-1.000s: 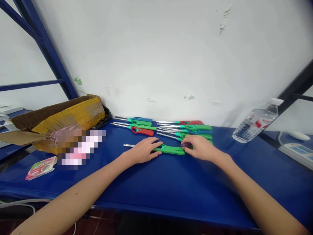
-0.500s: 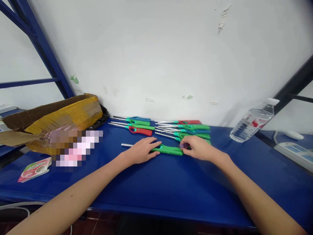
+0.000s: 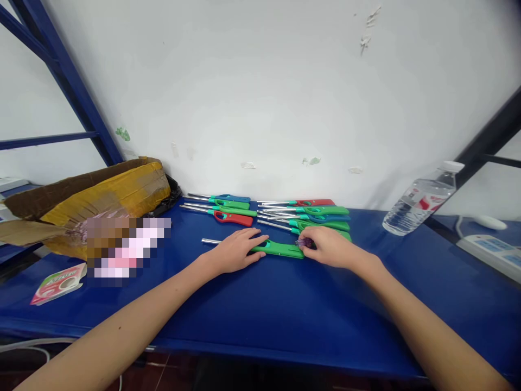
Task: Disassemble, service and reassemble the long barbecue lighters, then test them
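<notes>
Your left hand (image 3: 236, 251) lies flat, fingers (image 3: 254, 239) spread and pressed down over the front of the green lighter (image 3: 280, 250), where the handle meets its metal tube (image 3: 210, 241); that looks like a steadying hold, pinning the lighter to the bench (image 3: 285, 315) rather than lifting it. Your right hand (image 3: 331, 247) sits at the rear end of the same lighter, fingers curled narrow around a small purplish piece (image 3: 306, 243) right at the handle's butt. The pinch is tight, but you cannot tell whether the piece is joined to the lighter or only held against it, since your fingers cover most of it.

The green lighter lies flat and lengthwise between your two hands, tube pointing away from your right hand. Just behind it, toward the wall (image 3: 264, 98), lies a heap of lighters (image 3: 309, 213) in red, green and blue, tubes all facing the same way as the one you hold, and beside that heap a smaller row of lighters (image 3: 222, 207). Your right hand hides the near edge of the heap, so the count is unclear.

Beyond the tube's tip sits a torn cardboard box (image 3: 93, 201), its contents blurred out, with a small packet (image 3: 57, 282) before it. Well beyond the lighter's butt end a water bottle (image 3: 421, 201) leans, and a white power strip (image 3: 490, 250) is cut off at the frame edge.
</notes>
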`<state>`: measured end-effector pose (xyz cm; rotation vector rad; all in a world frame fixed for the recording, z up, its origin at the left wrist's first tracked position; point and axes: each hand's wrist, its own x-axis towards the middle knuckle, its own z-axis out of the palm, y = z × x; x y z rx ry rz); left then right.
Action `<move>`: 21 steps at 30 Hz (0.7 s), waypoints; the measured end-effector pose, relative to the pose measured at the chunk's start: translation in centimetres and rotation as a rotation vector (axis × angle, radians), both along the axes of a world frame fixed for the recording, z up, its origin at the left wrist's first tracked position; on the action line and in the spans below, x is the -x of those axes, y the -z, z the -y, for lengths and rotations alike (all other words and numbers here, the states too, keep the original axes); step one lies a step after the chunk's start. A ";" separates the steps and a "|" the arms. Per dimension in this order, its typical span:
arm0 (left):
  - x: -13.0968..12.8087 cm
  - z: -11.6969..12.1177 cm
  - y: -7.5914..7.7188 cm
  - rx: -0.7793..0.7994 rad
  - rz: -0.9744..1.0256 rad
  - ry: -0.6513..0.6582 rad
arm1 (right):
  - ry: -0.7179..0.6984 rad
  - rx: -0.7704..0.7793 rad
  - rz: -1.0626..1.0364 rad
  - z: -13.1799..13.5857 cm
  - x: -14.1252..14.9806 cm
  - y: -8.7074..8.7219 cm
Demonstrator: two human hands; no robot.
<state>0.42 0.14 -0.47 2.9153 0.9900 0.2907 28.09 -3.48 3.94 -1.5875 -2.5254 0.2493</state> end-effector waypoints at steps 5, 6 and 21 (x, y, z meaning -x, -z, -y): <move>0.0 -0.1 0.1 -0.002 0.015 0.007 | -0.005 0.018 -0.018 0.1 0.0 0.0; 0.0 -0.1 0.0 0.000 0.012 0.006 | -0.006 0.015 -0.022 0.1 0.0 0.0; -0.1 0.0 -0.2 0.032 0.010 -0.019 | -0.009 -0.007 -0.027 0.1 -0.3 -0.3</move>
